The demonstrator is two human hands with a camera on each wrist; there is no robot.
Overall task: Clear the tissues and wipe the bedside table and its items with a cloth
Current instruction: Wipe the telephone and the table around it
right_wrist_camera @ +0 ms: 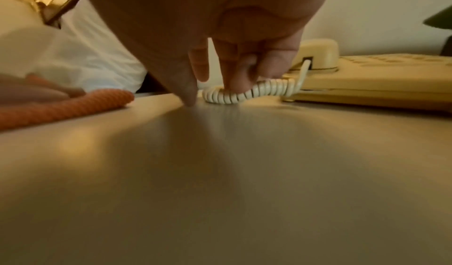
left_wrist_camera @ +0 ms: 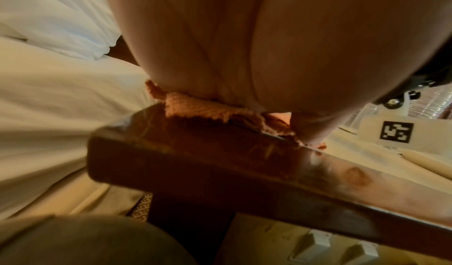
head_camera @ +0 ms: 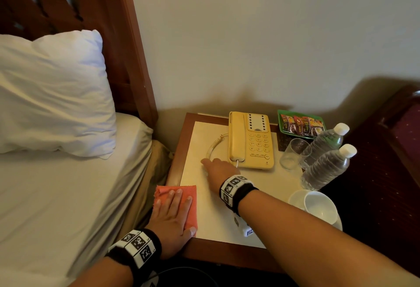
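Observation:
An orange cloth (head_camera: 189, 197) lies on the front left corner of the bedside table (head_camera: 227, 249). My left hand (head_camera: 172, 211) presses flat on it with straight fingers. The left wrist view shows the cloth (left_wrist_camera: 195, 108) bunched under the palm at the table's wooden edge (left_wrist_camera: 220, 163). My right hand (head_camera: 218, 168) reaches to the cream telephone (head_camera: 252, 141). Its fingers curl on the coiled cord (right_wrist_camera: 257, 91) just left of the telephone (right_wrist_camera: 367, 79), and the thumb tip touches the tabletop. I see no tissues.
A glass (head_camera: 293, 152), two water bottles (head_camera: 325, 143) and a green tray of sachets (head_camera: 300, 123) crowd the right back. A white cup on a saucer (head_camera: 318, 207) stands front right. A bed with a pillow (head_camera: 50, 95) borders the left side.

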